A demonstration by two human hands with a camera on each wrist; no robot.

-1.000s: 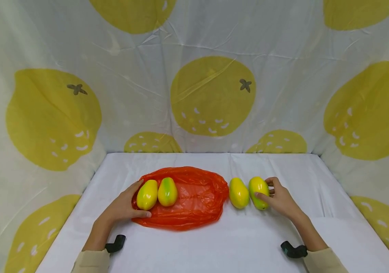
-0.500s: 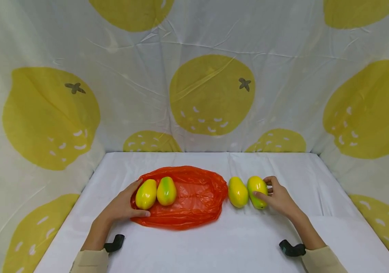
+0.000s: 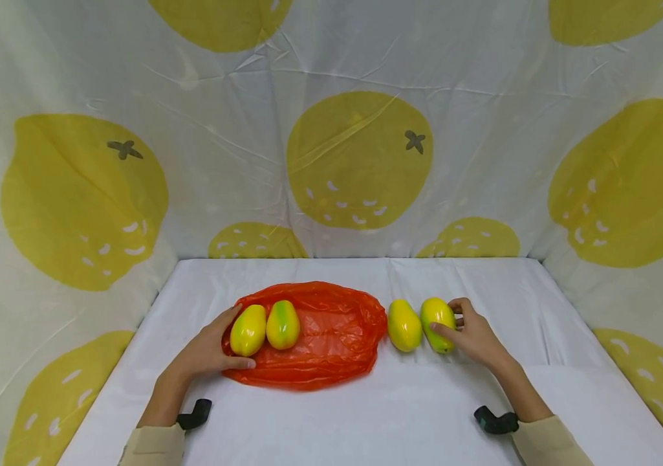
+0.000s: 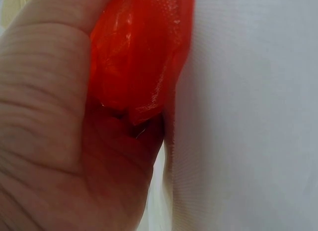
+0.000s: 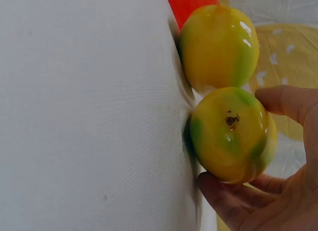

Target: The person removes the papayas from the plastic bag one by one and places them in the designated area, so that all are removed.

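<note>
Red bag [image 3: 337, 333], L hand [image 3: 206, 351], fingers wide round its L end, R hand [image 3: 478, 336], fingers curved, gripping R-most yellow fruit [image 3: 436, 313]

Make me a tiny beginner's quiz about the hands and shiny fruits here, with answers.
1. How many glossy fruits does the head view show?
2. True or false: the right hand holds the rightmost fruit.
3. What colour is the bag at the left hand?
A) blue
B) red
C) green

Key: 1. Four. 2. True. 3. B.
</note>
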